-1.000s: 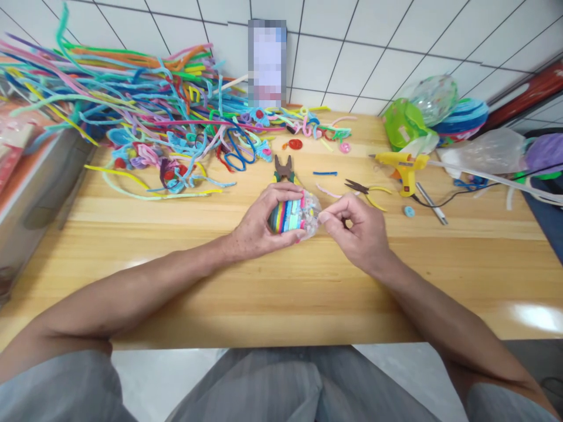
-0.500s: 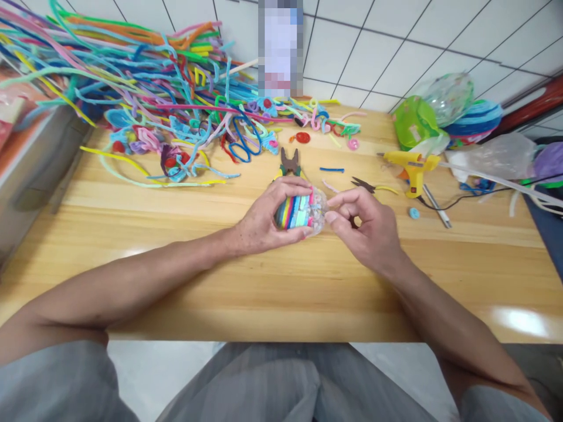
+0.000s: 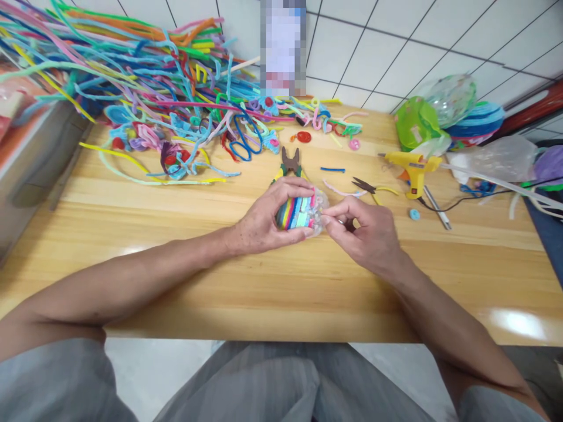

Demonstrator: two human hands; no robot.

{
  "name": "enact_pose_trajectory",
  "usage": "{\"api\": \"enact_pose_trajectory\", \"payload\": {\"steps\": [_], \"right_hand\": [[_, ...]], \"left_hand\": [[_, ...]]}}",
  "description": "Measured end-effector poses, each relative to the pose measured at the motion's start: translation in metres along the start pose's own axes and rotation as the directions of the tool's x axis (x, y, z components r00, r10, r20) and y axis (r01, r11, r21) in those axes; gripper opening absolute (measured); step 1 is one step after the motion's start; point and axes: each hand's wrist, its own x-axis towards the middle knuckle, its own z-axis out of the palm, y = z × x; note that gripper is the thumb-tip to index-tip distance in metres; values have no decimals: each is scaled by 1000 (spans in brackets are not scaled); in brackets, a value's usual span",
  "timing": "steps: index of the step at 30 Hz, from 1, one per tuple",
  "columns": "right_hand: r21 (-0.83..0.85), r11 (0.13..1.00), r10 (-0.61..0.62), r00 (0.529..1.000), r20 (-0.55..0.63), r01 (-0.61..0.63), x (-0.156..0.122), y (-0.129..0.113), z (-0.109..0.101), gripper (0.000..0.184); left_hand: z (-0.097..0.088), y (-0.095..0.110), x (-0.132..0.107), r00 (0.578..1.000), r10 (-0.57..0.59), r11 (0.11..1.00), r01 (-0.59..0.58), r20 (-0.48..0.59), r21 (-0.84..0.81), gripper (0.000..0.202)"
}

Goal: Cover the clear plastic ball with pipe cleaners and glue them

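Observation:
My left hand [image 3: 266, 220] is wrapped round a clear plastic bottle piece [image 3: 300, 214] banded with pipe cleaners in blue, yellow, pink and pale green. Its bare clear end points to the right. At that end my right hand [image 3: 363, 231] has thumb and forefinger pinched together, touching the plastic; whatever lies between the fingertips is too small to make out. Just beyond my left hand lie pliers [image 3: 290, 161] with yellow and green handles. A pale pink pipe cleaner [image 3: 343, 190] and dark-jawed, yellow-handled pliers [image 3: 365, 186] rest beyond my right hand.
A heap of pipe cleaners [image 3: 153, 76] covers the back left, with pipe cleaner flowers [image 3: 176, 164] before it. At the right are a yellow glue gun [image 3: 416, 170] with a trailing cord, a pen [image 3: 437, 208] and plastic bags [image 3: 492, 155]. A tiled wall [image 3: 352, 53] stands behind.
My right hand has moved slightly left, and its thumb and forefinger have closed together at the clear end. The left hand keeps its hold in the same place.

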Motion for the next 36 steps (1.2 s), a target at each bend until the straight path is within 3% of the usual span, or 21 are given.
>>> {"api": "enact_pose_trajectory", "payload": {"steps": [8,17,23,30,36], "right_hand": [[138,982,137,988,-67,-127,-1,-1,-1,7],[49,995,93,995,-20,-92,1,-3,0,9],[114,991,69,998,7,-70,1,0,1,12],[244,958,166,985,-53,-149,0,4,-1,8],[187,977,109,993,-33,-101,3,2,-2,10]], "left_hand": [[-2,0,2,1000,-6,1000,6,2,23,60],[0,2,1,1000,-8,1000,8,0,16,58],[-1,3,1,1000,12,999,-12,17,38,61],[-3,2,1,1000,-21,999,21,16,47,58],[-2,2,0,999,-30,998,30,14,48,58]]}}
